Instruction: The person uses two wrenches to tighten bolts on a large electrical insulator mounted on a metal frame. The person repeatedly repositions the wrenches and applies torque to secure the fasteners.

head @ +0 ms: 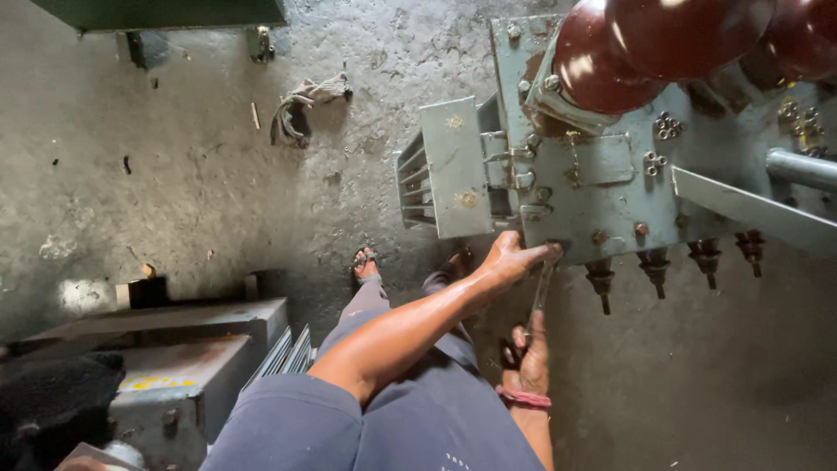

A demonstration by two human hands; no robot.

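The floor [200, 174] was rough grey concrete, stained and scuffed, with small bits of debris scattered over it. A crumpled dirty rag [301, 103] lay on it near the top. Beyond the rag stood the base of a dark green cabinet [166, 12] on short metal feet. At the lower left sat a grey metal box [187, 349] with ribbed fins at its side. A pale patch of light [83, 295] fell on the concrete just beside it.
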